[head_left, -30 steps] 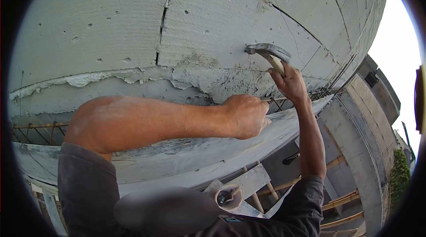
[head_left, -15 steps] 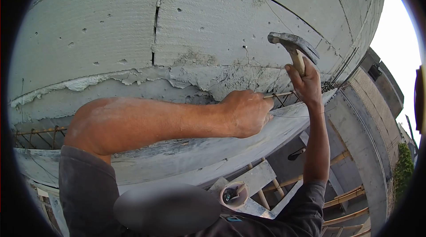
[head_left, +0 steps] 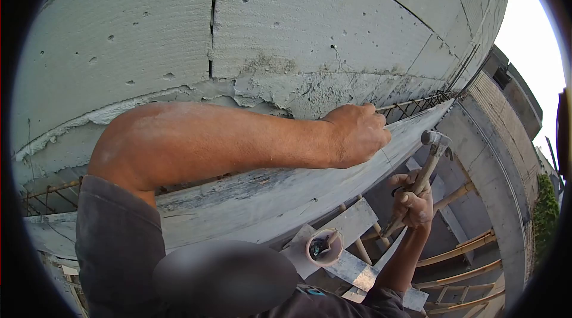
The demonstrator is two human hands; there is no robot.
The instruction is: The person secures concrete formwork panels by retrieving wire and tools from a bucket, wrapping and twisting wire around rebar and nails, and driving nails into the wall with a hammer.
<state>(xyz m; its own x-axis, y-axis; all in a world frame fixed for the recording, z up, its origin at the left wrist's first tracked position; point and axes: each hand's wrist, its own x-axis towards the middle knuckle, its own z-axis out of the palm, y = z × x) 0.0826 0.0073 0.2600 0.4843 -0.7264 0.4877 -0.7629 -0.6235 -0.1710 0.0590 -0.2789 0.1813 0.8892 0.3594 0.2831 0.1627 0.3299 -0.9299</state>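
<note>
My right hand (head_left: 413,203) grips the wooden handle of a claw hammer (head_left: 426,170). The hammer's metal head points up, out past the board's outer edge. My left hand (head_left: 359,137) is closed in a fist over the gap between the wall and the board, beside the steel rebar (head_left: 411,105) tied with thin bars. Whatever lies inside its fingers is hidden. A long grey-white formwork board (head_left: 262,202) runs under my left forearm, parallel to the wall.
A grey block wall (head_left: 316,20) with cracked joints and rough mortar fills the upper view. Below the board, a bucket (head_left: 325,247) holding dark items stands on planks (head_left: 351,222). Wooden poles (head_left: 459,252) cross the drop at right. A concrete ledge (head_left: 485,169) curves beyond.
My right hand has lowered the hammer from in front of the wall to outside the board. My left fist has shifted slightly right and up, and its wrist has turned.
</note>
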